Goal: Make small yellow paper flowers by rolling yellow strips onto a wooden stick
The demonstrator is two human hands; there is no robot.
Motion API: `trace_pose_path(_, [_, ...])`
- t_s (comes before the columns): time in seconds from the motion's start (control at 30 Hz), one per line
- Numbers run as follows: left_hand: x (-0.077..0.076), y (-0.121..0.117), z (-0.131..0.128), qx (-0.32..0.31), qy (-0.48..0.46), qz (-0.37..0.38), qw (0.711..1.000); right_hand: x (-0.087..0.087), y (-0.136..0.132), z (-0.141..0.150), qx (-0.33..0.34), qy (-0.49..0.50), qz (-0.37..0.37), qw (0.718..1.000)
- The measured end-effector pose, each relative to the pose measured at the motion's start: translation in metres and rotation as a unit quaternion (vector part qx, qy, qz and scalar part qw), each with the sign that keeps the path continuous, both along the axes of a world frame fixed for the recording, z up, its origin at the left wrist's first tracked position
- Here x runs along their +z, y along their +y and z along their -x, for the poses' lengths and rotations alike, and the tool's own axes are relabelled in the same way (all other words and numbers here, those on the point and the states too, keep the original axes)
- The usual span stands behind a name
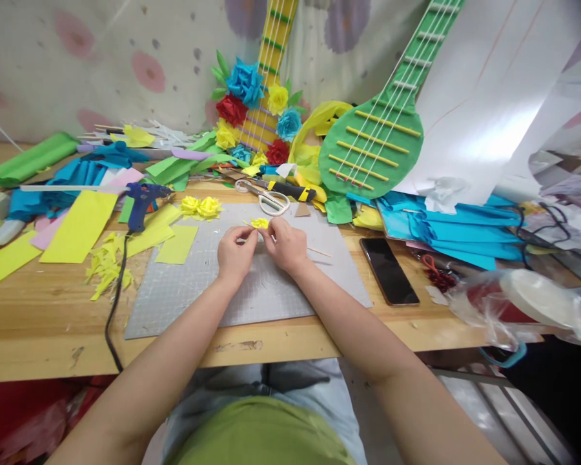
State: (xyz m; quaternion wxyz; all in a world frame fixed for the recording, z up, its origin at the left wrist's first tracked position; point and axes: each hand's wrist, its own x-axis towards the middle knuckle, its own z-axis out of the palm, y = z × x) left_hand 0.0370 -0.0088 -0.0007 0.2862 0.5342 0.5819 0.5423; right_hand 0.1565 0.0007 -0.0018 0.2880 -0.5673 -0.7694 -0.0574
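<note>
Over the grey cutting mat (184,303), my left hand (236,250) and my right hand (286,244) meet with fingertips pinched together. Between them is a small yellow paper flower (260,223), its lower part hidden by the fingers. A thin wooden stick (319,252) juts out to the right from behind my right hand; whether it joins the flower I cannot tell. Finished yellow paper flowers (201,208) lie at the mat's far left edge. White-handled scissors (273,203) rest just beyond my hands, beside a yellow and black utility knife (293,190).
A blue glue gun (142,205) lies left, its black cord (119,290) trailing over the table's front edge. Yellow paper sheets (80,226) and scraps surround it. A phone (388,271) lies right, near blue paper (455,226). Behind stand a green paper instrument (372,145) and a flower-trimmed yellow one (264,119).
</note>
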Motion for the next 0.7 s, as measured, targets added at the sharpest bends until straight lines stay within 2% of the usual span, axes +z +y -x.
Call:
trace_pose_path(0.1, [0.002, 0.001, -0.002, 0.019, -0.183, 0.073, 0.980, 0.000, -0.001, 0.001, 0.001, -0.003, -0.008, 1.000])
trace_pose_path(0.2, [0.005, 0.001, -0.002, 0.022, -0.257, 0.111, 0.960, -0.002, -0.002, 0.002, 0.011, -0.017, -0.014, 1.000])
trace_pose_path(0.37, [0.005, 0.005, 0.001, 0.015, -0.275, 0.126, 0.953, -0.004, 0.000, 0.002, 0.027, -0.028, -0.010, 0.999])
trace_pose_path(0.5, [0.000, 0.017, 0.006, 0.037, -0.255, 0.092, 0.962, -0.001, 0.000, 0.002, 0.047, -0.010, 0.002, 0.999])
trace_pose_path(0.6, [-0.001, 0.025, 0.012, 0.072, -0.241, 0.077, 0.965, 0.002, 0.001, 0.000, 0.032, 0.002, 0.028, 0.999])
trace_pose_path(0.7, [-0.002, 0.028, 0.015, 0.069, -0.212, 0.069, 0.972, 0.003, 0.002, -0.001, 0.031, 0.004, 0.060, 0.998])
